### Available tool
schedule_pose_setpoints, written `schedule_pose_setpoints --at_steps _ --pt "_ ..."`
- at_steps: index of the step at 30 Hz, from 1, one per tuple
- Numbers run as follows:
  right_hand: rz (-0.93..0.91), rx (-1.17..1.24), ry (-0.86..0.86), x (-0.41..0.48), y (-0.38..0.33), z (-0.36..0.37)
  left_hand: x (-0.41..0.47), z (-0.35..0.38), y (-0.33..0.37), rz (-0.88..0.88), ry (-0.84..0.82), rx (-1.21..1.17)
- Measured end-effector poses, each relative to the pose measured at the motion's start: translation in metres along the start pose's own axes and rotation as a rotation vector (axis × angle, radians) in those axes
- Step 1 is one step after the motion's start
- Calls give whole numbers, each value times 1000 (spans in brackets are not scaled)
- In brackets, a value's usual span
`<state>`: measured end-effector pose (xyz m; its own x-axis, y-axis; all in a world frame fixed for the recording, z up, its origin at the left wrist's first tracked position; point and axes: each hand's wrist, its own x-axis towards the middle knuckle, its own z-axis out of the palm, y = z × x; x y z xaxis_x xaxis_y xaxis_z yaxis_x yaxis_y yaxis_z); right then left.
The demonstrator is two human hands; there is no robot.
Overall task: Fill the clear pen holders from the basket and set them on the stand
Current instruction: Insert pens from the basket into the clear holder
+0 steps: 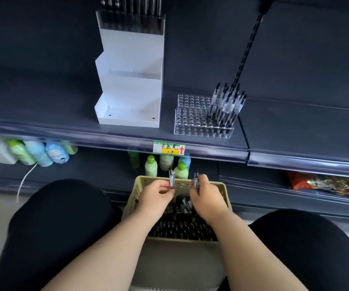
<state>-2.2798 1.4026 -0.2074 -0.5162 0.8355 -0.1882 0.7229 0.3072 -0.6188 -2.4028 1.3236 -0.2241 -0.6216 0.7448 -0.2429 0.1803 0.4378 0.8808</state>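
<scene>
A beige perforated basket [225,191] sits between my knees, full of dark pens [182,225]. My left hand [155,195] pinches one pen [171,178] upright over the basket. My right hand [206,196] grips another pen [196,179] the same way. On the shelf above stands a clear pen holder [192,117] with many holes; several pens [226,106] fill its right side, the left holes are bare. A white stepped stand [130,89] is left of it, with a filled clear holder [131,22] on its top tier.
A dark shelf edge [106,136] with a green-yellow price tag [169,148] runs above the basket. Green and blue bottles [39,152] stand on the lower shelf, more bottles [167,166] behind the basket. Snack packets [326,184] lie at right. A white cable [23,181] hangs left.
</scene>
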Motion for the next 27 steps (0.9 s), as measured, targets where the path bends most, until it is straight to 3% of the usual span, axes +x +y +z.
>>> schedule_pose_setpoints --at_steps 6,12,19,23,27 --pt "-127 151 282 0 -22 -24 -5 -2 42 161 13 -104" --pt "-237 378 512 21 -43 -96 19 -13 92 351 22 -221" --pt "-360 465 638 72 -87 -184 80 -26 166 512 2 -346" --pt "-396 331 725 104 -94 -206 109 -24 190 637 35 -236" --pt "-423 211 730 119 -84 -200 123 -21 187 656 69 -305"
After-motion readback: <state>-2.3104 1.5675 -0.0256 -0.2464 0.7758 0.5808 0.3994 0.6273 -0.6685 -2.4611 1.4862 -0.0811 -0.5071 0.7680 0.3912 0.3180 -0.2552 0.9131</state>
